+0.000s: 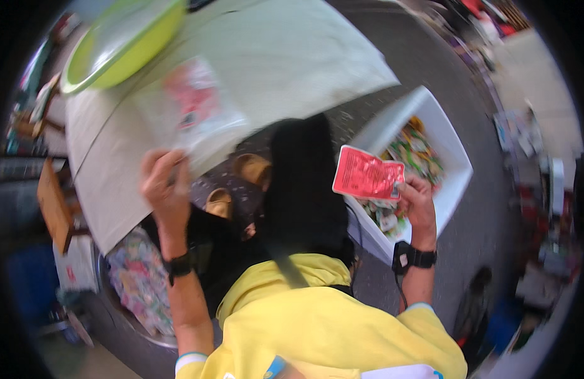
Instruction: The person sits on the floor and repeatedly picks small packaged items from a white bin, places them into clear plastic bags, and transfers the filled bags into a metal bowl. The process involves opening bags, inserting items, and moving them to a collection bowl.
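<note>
My right hand (417, 194) grips the lower right corner of a red printed plastic pouch (365, 174), which is over the near edge of a white bin (455, 175). My left hand (166, 182) is raised beside the table edge, fingers curled and blurred; whether it holds anything does not show. Just beyond it, a clear plastic bag with a red printed pouch or panel (194, 97) lies on the table with a pale cover (292, 52). Small colorful packets (415, 151) lie inside the bin.
A yellow-green plastic basin (145, 57) stands at the table's upper left. A round metal tub (164, 338) full of colorful packets (138, 284) is on the floor at left. A wooden stool or board (54, 206) stands farther left. A dark cable hangs by my right wrist.
</note>
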`<move>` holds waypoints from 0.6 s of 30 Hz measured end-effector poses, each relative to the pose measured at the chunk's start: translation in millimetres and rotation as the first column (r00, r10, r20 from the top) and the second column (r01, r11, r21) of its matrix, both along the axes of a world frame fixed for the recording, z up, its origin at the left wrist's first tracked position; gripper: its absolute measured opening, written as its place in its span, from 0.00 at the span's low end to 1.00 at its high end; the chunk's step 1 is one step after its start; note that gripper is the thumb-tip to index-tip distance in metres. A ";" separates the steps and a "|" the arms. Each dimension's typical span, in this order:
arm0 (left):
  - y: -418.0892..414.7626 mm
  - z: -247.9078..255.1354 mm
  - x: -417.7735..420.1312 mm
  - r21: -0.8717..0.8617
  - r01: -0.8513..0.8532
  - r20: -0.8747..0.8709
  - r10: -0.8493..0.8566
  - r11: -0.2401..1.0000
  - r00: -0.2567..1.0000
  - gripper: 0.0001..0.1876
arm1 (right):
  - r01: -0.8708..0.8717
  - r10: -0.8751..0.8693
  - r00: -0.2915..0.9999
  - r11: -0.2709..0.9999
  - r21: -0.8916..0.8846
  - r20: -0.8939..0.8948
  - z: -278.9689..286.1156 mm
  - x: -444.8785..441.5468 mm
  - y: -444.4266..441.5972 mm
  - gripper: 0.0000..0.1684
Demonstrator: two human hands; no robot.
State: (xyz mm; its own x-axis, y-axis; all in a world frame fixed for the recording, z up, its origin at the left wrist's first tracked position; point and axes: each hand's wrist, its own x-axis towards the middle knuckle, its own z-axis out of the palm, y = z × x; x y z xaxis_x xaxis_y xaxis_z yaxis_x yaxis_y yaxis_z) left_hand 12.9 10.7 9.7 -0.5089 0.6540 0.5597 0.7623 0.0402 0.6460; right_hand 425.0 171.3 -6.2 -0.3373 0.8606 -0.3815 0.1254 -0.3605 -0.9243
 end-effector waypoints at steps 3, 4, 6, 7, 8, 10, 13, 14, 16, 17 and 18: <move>1.0 -5.9 -8.8 0.044 0.016 0.052 -0.019 0.999 0.998 0.08 | -0.160 0.157 0.971 0.987 -0.004 -0.179 6.4 -72.5 -14.0 0.05; 1.9 -6.8 -9.7 0.062 0.009 0.079 -0.014 0.998 0.997 0.08 | -0.199 0.191 0.959 0.980 -0.017 -0.210 7.8 -91.9 -18.3 0.04; -2.9 -5.7 -3.0 0.092 -0.017 0.095 0.008 0.996 0.995 0.08 | -0.271 0.254 0.922 0.963 -0.016 -0.291 8.1 -120.9 -23.3 0.03; -1.5 -6.7 -6.3 0.110 -0.009 0.099 -0.002 0.994 0.995 0.08 | -0.277 0.265 0.918 0.961 0.002 -0.294 9.8 -137.8 -26.7 0.03; -1.3 -6.6 -10.6 0.126 0.002 0.101 -0.014 0.992 0.995 0.08 | -0.281 0.274 0.915 0.960 0.019 -0.297 10.5 -153.9 -30.5 0.03; -0.8 -4.8 -9.7 0.145 0.001 0.055 -0.009 0.989 0.998 0.08 | -0.293 0.289 0.900 0.955 0.037 -0.326 11.0 -168.4 -34.1 0.03; -0.7 -2.7 -4.7 0.148 0.007 0.000 -0.008 0.989 1.000 0.10 | -0.273 0.259 0.893 0.962 0.014 -0.367 10.2 -176.8 -39.7 0.03; 0.1 -2.0 -2.7 0.145 0.011 -0.008 -0.010 0.989 1.000 0.10 | -0.263 0.243 0.894 0.965 -0.002 -0.377 13.5 -178.7 -42.1 0.03; 1.7 -4.1 -3.9 0.152 0.016 -0.027 -0.012 0.988 1.000 0.11 | -0.287 0.255 0.878 0.958 -0.019 -0.404 13.0 -179.3 -43.9 0.03; 3.9 -3.4 -4.7 0.170 0.019 -0.026 -0.015 0.985 1.000 0.10 | -0.298 0.260 0.871 0.954 -0.027 -0.418 13.2 -179.0 -44.3 0.03; 4.0 -3.8 -4.3 0.182 0.021 -0.022 -0.018 0.983 1.000 0.08 | -0.319 0.283 0.865 0.948 -0.018 -0.414 13.6 -176.4 -45.6 0.04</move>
State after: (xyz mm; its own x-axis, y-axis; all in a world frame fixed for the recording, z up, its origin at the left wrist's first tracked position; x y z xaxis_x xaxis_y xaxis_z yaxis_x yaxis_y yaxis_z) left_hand 8.6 14.7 6.0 -0.4844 0.5496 0.6806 0.7748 -0.0917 0.6255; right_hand 248.6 125.7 7.4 -0.7139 0.6638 -0.2230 -0.1346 -0.4427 -0.8865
